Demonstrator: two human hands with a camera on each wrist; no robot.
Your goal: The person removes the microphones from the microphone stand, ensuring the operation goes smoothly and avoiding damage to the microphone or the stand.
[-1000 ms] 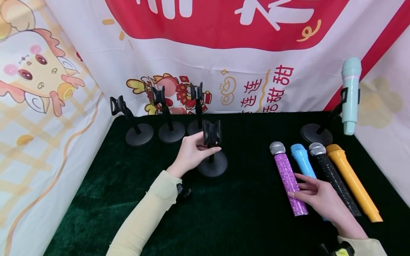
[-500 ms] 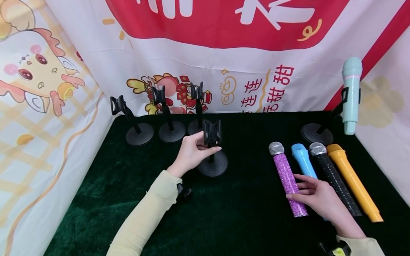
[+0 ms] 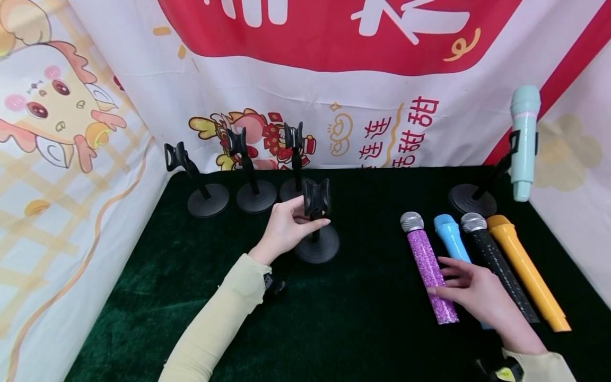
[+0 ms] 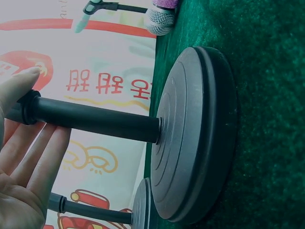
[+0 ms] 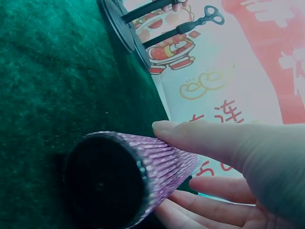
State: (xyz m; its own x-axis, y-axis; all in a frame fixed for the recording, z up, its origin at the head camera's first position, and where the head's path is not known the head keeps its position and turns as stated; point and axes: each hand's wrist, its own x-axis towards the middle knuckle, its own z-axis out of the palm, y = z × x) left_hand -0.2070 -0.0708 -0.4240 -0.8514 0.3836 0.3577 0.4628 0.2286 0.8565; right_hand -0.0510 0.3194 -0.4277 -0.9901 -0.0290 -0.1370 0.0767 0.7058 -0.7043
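My left hand (image 3: 286, 229) holds a black microphone stand (image 3: 317, 246) by its post, just below the cradle. In the left wrist view, thumb and fingers lie on either side of that post, and the round base (image 4: 183, 138) sits at the green cloth. A glittery purple microphone (image 3: 426, 260) with a silver mesh head lies at my right hand (image 3: 477, 294), which grips its lower half. The right wrist view shows the thumb on top of the purple microphone (image 5: 167, 162) and the fingers along its side, its black end facing the camera.
Right of the purple microphone lie a blue microphone (image 3: 451, 239), a black one (image 3: 496, 265) and a yellow one (image 3: 527, 270). Behind them, a mint microphone (image 3: 523, 138) rests in a stand (image 3: 472, 200). Three bare stands (image 3: 208, 200) line the back left, before a printed cloth backdrop (image 3: 305, 95).
The purple microphone has shifted very slightly left with my right hand, mostly in the first half second. My left hand and its stand have stayed in place.
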